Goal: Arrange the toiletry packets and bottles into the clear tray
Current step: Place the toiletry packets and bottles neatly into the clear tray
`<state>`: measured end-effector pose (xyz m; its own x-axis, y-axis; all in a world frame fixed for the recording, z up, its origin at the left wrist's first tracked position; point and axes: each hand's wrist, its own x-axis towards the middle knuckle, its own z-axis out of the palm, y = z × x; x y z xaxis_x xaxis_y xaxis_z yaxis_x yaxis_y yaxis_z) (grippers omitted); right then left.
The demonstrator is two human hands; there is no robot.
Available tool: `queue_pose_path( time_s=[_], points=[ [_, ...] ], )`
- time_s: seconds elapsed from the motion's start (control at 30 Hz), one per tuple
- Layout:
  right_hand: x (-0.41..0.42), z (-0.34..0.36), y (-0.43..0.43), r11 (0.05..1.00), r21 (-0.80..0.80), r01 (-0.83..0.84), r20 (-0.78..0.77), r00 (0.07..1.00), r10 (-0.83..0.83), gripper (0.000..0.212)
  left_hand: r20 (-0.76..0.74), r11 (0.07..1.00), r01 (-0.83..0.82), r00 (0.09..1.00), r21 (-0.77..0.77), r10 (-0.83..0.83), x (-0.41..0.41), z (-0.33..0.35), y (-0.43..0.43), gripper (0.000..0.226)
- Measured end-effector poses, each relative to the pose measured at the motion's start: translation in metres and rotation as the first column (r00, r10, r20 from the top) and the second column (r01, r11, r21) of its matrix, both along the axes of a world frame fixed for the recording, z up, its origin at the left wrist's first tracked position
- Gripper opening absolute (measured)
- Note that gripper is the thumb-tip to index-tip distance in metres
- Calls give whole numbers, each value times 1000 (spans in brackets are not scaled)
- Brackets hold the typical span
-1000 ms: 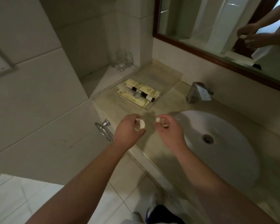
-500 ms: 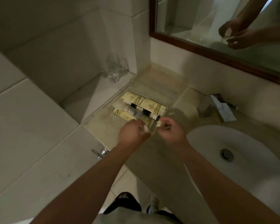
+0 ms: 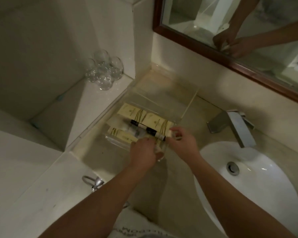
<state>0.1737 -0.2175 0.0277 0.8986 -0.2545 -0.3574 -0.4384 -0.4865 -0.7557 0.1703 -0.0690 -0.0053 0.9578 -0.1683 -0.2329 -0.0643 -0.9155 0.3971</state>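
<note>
Toiletry packets [image 3: 154, 121], cream with gold lines, lying flat in clear tray [image 3: 110, 140] on counter [image 3: 91, 152], left of sink [image 3: 258, 186]. Nearest: both forearms stretched in from bottom edge. Towel ring [image 3: 93, 182] on counter front, lower left. Left hand [image 3: 142, 156] over tray's near edge, fingers curled round small pale piece [image 3: 157, 149], mostly hidden. Right hand [image 3: 185, 146] just beside it at tray's near right corner, pinching small cream piece [image 3: 170, 134] between thumb and fingertips. Just beyond the hands, two slim bottles [image 3: 139, 124] with black caps, laid end to end across the packets and touching them. Chrome faucet [image 3: 237, 129] behind sink. Drinking glasses [image 3: 103, 71] clustered on tiled ledge beyond tray. Wood-framed mirror [image 3: 182, 12] on far wall, reflecting both hands.
</note>
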Motion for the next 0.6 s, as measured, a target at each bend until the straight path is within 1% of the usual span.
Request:
queue_pose_path(
  time_s=[0.1, 0.23, 0.33, 0.43, 0.57, 0.6],
  points=[
    [9, -2, -1, 1000, 2, 4, 0, 1000, -4, 37, 24, 1000, 0, 1000, -30, 1, 3, -5, -3, 32],
    [11, -7, 0, 998, 4, -66, -4, 998, 66, 34, -8, 997, 74, 997, 8, -74, 5, -7, -2, 34],
    [12, -13, 1, 992, -37, -118, 0, 993, 118, 34, 9, 993, 113, 994, 19, -113, 1, -8, 2, 32],
    [12, -21, 5, 973, -111, -201, 27, 978, 205, 36, 45, 998, 49, 998, -34, -47, -6, -12, 5, 28],
    [10, -19, 16, 953, -152, -263, 5, 964, 267, 48, 79, 996, -27, 996, -80, 33, -18, -13, 7, 23],
    [11, -17, 19, 946, -169, -276, -4, 960, 279, 46, 86, 993, -55, 994, -102, 64, -20, -12, 6, 20]
  ],
)
